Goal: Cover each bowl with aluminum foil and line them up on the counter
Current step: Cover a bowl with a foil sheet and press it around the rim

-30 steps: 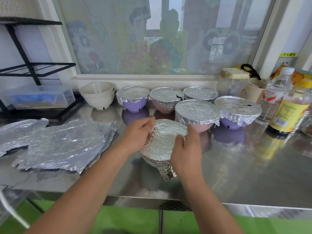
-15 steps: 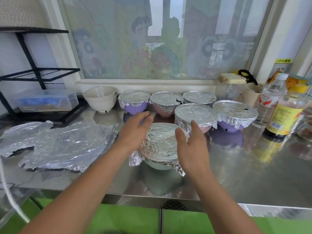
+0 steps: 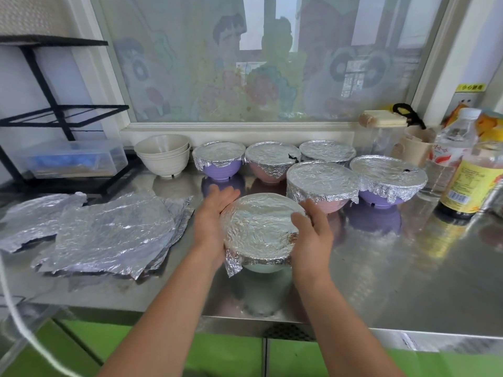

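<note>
A pale green bowl wrapped in aluminum foil [image 3: 258,227] sits near the front of the steel counter [image 3: 394,281]. My left hand [image 3: 209,221] presses the foil against the bowl's left side with fairly straight fingers. My right hand [image 3: 313,238] cups the right rim, thumb lying on the foil top. Behind stand several foil-covered bowls: a purple one [image 3: 219,159], a pink one [image 3: 272,161], one at the back [image 3: 326,151], a pink one [image 3: 321,180] and a purple one [image 3: 386,175]. Two stacked cream bowls [image 3: 163,156] are uncovered.
Loose foil sheets [image 3: 109,235] lie on the left of the counter. A black rack [image 3: 54,115] holds a clear plastic box [image 3: 70,159] at far left. Bottles [image 3: 473,180] and cups [image 3: 416,148] crowd the right back corner by the window.
The bowl was tilted between my hands, then set level. My hands opened briefly and now close in on both sides, flattening the hanging foil against the rim.
</note>
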Demonstrator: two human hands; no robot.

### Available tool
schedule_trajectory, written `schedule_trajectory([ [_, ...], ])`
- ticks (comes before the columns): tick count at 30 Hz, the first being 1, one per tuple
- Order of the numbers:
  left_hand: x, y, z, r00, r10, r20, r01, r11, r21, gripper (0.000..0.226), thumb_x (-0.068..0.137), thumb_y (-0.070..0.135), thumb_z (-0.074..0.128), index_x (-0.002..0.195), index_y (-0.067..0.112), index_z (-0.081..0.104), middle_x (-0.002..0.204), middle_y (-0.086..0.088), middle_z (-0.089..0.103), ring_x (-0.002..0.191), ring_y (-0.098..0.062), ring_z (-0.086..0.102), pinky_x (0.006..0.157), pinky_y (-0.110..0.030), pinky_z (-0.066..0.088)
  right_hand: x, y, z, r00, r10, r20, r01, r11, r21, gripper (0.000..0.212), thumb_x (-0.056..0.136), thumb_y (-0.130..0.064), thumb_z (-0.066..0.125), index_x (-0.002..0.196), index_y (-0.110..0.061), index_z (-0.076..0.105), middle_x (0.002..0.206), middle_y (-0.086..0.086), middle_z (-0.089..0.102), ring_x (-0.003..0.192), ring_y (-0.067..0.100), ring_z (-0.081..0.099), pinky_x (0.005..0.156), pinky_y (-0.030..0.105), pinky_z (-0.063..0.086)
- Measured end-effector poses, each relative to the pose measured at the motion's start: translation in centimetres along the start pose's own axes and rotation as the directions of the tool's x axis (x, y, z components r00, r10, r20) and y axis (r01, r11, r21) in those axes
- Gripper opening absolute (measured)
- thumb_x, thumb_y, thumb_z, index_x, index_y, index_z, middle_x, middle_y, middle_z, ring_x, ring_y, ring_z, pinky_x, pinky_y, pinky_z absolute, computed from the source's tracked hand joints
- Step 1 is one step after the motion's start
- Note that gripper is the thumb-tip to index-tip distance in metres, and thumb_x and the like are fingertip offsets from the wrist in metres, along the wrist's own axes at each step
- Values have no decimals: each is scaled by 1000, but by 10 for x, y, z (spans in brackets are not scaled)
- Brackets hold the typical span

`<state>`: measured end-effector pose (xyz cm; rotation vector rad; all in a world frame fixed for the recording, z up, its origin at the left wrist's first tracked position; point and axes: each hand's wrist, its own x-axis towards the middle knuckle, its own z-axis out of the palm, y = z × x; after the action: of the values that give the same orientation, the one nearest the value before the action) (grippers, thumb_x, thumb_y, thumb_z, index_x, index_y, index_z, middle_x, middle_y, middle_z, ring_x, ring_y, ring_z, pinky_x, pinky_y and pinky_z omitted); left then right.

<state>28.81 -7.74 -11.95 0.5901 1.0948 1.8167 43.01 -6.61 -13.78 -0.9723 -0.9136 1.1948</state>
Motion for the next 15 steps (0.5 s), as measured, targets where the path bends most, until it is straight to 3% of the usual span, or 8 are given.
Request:
schedule_trajectory([
  [3, -8, -7, 1, 994, 82, -78, -89, 992, -88, 65, 82, 55, 58, 125, 7, 57, 123, -9, 64, 119, -21, 58, 109, -44, 38, 5, 0, -1, 999, 37, 24, -38, 996, 76, 42, 94, -5, 54, 135, -14, 53, 128, -2, 59, 115, 11, 56, 78, 10, 45],
  [6, -15, -10, 6, 983, 106, -147, -128, 981, -149, 57, 92, 46, 50, 131, 4, 52, 128, -16, 60, 122, -27, 55, 106, -43, 40, 10, 4, -1, 996, 89, 31, -92, 988, 122, 41, 96, -7, 51, 137, -8, 53, 128, 6, 61, 119, 18, 57, 86, 22, 47],
  [9, -16, -14, 7, 974, 107, -198, -147, 969, -199, 56, 100, 42, 35, 135, 1, 49, 131, -18, 57, 123, -29, 54, 104, -42, 42, 12, 4, 0, 994, 108, 9, -108, 982, 153, 37, 97, -9, 48, 133, -6, 56, 127, 6, 63, 118, 18, 57, 87, 23, 46],
  [12, -17, -18, 5, 970, 118, -212, -172, 951, -257, 59, 99, 44, 32, 133, -2, 50, 128, -17, 58, 121, -28, 55, 95, -34, 46, 15, 6, 1, 993, 118, 27, -121, 965, 234, 26, 95, -18, 51, 114, -13, 69, 113, 4, 69, 110, 20, 62, 92, 32, 48],
  [14, -21, -24, 4, 976, 143, -167, -186, 942, -281, 60, 97, 50, 36, 127, 0, 51, 115, -13, 62, 110, -27, 58, 83, -31, 52, 15, 6, 2, 983, 160, 89, -182, 923, 339, 22, 97, -21, 50, 94, -16, 71, 92, 3, 72, 93, 21, 66, 80, 31, 51],
  [15, -22, -28, 4, 981, 148, -127, -181, 936, -301, 63, 92, 56, 44, 124, 3, 51, 108, -12, 63, 104, -27, 59, 79, -32, 53, 13, 5, 2, 978, 176, 116, -208, 899, 386, 24, 98, -25, 49, 94, -14, 70, 90, 4, 71, 91, 22, 66, 77, 30, 52],
])
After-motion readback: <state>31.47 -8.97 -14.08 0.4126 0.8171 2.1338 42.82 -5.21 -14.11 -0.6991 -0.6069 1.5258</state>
